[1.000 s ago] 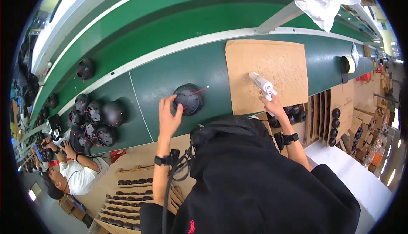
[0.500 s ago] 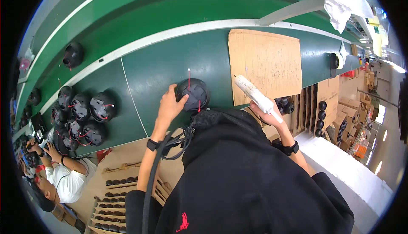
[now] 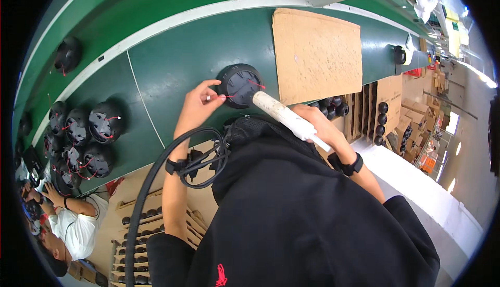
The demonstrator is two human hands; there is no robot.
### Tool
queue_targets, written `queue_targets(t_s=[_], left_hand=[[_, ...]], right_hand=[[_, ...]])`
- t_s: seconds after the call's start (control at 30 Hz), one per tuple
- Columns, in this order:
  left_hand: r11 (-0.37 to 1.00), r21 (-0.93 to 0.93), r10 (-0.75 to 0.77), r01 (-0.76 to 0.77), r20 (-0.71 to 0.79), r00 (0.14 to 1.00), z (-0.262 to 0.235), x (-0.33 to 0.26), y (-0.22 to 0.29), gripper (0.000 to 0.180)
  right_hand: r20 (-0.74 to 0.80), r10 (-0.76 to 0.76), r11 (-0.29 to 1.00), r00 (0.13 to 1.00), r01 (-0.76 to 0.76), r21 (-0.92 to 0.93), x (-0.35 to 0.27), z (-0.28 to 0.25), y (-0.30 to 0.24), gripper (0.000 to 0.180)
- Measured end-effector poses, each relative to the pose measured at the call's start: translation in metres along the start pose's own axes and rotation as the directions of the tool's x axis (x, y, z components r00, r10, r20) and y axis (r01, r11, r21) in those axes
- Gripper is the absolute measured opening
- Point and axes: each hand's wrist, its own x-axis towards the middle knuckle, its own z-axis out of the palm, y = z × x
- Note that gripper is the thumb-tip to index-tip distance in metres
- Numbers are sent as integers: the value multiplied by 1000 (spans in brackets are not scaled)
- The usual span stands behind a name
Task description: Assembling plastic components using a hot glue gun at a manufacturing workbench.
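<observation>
A round black housing (image 3: 240,83) with red wires lies on the green bench in front of me, its ribbed dark face upward. At its left side, my left hand (image 3: 200,102) pinches a red wire (image 3: 229,97) between thumb and finger, the small white connector showing at the fingers. My right hand (image 3: 319,124) is closed round a white glue gun (image 3: 284,114), a white stick jutting from its back end. The gun's nose is over the right edge of the housing; whether its tip touches is hidden.
A sheet of cardboard (image 3: 317,52) lies to the right of the housing. Several similar housings (image 3: 104,123) cluster at the left of the bench, near a co-worker in a white shirt (image 3: 78,232). A black cable (image 3: 156,167) loops by my left forearm. Racks of black parts (image 3: 138,253) stand below.
The glue gun has swung left from beside the cardboard to the housing. My left hand has gone from resting on the housing to pinching its wire. The housing is turned, and the view has shifted.
</observation>
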Motion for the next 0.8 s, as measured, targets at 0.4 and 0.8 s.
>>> queue_targets(t_s=[0.4,0.8], left_hand=[[961,-274,111,-33,273,956,6,57,15,17],[938,-341,141,-66,201,969,11,63,10,15]], right_hand=[[37,-35,969,999,43,-245,27,29,-3,32],[29,-11,945,1000,20,-326,30,42,-1,33]])
